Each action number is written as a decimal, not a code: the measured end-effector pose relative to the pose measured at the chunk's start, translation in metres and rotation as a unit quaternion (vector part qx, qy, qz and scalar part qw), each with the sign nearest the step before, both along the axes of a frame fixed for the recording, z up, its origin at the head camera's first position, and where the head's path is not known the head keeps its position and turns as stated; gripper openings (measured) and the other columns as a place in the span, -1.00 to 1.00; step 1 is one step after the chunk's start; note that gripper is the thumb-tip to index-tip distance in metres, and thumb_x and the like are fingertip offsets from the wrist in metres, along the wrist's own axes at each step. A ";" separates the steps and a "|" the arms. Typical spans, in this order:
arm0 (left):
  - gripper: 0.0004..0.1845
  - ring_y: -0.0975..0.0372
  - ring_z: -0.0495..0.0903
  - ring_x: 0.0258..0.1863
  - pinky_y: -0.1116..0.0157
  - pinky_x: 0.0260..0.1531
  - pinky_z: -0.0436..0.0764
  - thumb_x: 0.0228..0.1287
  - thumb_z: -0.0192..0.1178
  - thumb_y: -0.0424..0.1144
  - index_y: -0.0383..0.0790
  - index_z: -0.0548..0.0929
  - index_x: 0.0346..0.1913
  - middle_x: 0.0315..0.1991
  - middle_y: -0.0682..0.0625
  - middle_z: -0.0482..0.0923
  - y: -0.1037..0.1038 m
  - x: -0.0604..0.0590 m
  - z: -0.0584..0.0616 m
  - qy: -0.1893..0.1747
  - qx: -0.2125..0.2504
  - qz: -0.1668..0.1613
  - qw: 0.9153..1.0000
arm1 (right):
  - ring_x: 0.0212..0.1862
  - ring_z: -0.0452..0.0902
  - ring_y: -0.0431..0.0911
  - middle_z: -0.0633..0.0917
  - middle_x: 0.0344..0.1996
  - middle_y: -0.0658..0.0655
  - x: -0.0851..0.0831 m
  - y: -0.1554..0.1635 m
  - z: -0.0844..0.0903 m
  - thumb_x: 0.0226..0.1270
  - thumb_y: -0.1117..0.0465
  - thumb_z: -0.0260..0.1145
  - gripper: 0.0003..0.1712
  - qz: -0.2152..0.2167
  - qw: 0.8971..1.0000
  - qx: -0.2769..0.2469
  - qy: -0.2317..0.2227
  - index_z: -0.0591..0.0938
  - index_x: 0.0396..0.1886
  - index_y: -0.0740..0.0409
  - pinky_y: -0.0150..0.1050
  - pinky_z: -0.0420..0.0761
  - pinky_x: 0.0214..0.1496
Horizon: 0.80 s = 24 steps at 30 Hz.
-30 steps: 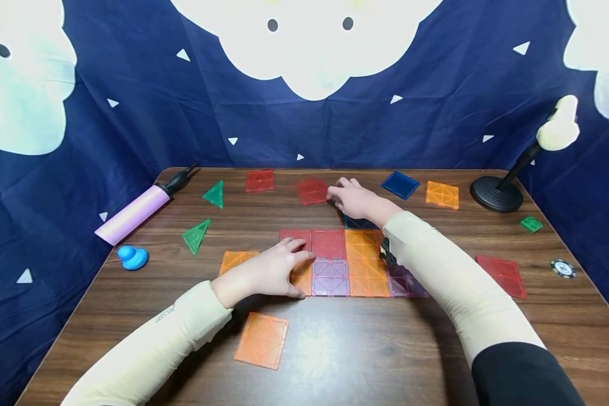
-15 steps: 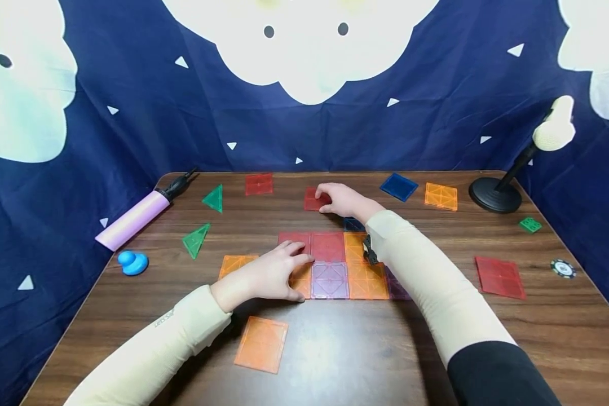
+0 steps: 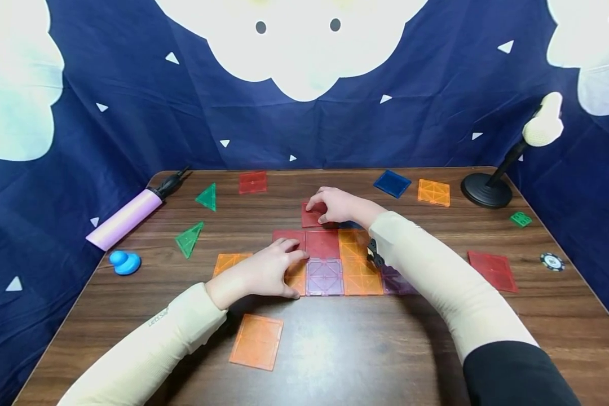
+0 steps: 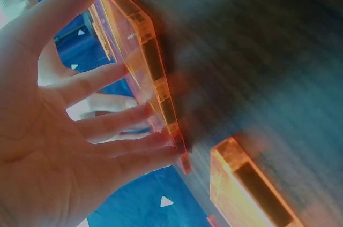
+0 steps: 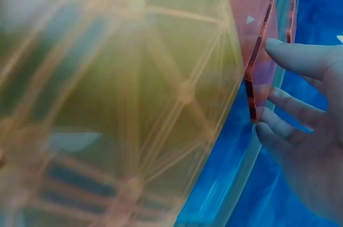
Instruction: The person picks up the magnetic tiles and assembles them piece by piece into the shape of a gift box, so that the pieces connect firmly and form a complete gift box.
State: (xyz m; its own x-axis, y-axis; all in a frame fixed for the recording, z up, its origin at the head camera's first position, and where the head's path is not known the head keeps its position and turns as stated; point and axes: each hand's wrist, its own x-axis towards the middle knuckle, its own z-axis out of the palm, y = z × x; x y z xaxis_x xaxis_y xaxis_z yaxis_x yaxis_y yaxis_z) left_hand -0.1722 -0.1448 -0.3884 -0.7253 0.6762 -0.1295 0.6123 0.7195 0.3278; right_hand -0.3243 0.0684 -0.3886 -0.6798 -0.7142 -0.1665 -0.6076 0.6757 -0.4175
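My right hand (image 3: 339, 205) pinches a red magnetic tile (image 3: 310, 220) between thumb and fingers, just behind the flat block of joined tiles. That block has a red tile (image 3: 323, 246), a clear purple tile (image 3: 325, 277) and orange tiles (image 3: 363, 277) side by side. A dark purple tile (image 3: 397, 281) and a blue tile (image 3: 350, 224) at the block are partly covered by the right arm. My left hand (image 3: 266, 272) rests with spread fingers over the block's left end; in the left wrist view its fingertips touch an orange tile (image 4: 153, 61).
Loose tiles lie around: orange (image 3: 256, 341) in front, red (image 3: 492, 271) at right, blue (image 3: 392, 184) at back, green triangles (image 3: 189, 240) at left. A blue duck (image 3: 125, 263), a lilac pump (image 3: 125, 219), a poker chip (image 3: 552, 261) and a black stand (image 3: 486, 190) flank them.
My right hand has reached the red tile at the back, taken hold of it and drawn it nearer to the block's back edge. The left hand has stayed in place.
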 end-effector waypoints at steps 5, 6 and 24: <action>-0.18 -0.14 0.32 0.35 -0.08 0.29 0.43 0.01 0.58 0.03 -0.24 0.55 0.32 0.39 -0.34 0.33 -0.001 -0.002 -0.003 0.007 0.000 -0.002 1.000 | 0.24 0.43 0.13 0.55 0.18 0.23 0.005 0.009 0.000 0.31 0.30 0.45 -0.55 0.009 1.000 -0.003 0.007 0.68 0.20 0.12 -0.01 0.39 0.37; -0.18 -0.14 0.32 0.35 -0.07 0.29 0.43 0.00 0.58 0.03 -0.24 0.55 0.32 0.39 -0.34 0.33 -0.001 -0.002 -0.003 0.007 0.000 -0.002 1.000 | 0.25 0.43 0.13 0.55 0.19 0.24 0.006 0.011 0.000 0.32 0.30 0.44 -0.55 0.013 1.000 -0.004 0.008 0.67 0.21 0.13 0.00 0.39 0.37; -0.50 0.15 0.56 -0.07 0.16 -0.03 0.62 0.25 0.47 -0.10 -0.30 0.63 0.15 0.01 -0.06 0.53 -0.030 0.032 0.000 0.071 0.069 -0.031 0.995 | 0.43 0.23 0.35 0.37 0.42 0.42 0.080 0.121 -0.016 0.36 0.21 0.44 -0.46 0.031 0.997 -0.067 0.027 0.59 0.31 0.22 0.28 0.26 0.41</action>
